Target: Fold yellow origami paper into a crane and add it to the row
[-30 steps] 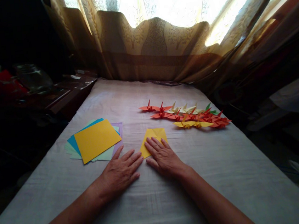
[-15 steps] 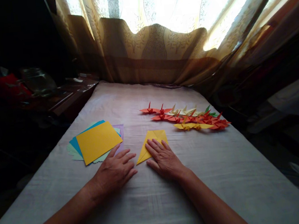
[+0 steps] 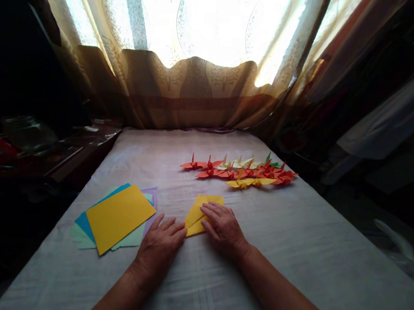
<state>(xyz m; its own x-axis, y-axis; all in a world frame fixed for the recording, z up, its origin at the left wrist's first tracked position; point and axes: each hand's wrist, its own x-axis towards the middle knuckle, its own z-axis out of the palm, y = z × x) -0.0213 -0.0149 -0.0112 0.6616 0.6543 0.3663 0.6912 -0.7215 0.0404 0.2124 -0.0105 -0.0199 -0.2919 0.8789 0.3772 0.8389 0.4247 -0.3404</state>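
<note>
In the lower middle of the frame, you seem to be creasing the yellow paper [image 3: 196, 217], left hand [image 3: 160, 243] at its corner, right hand [image 3: 223, 229] over it, whether either pinches I cannot tell, and next probably needs even pressure along the fold.
</note>
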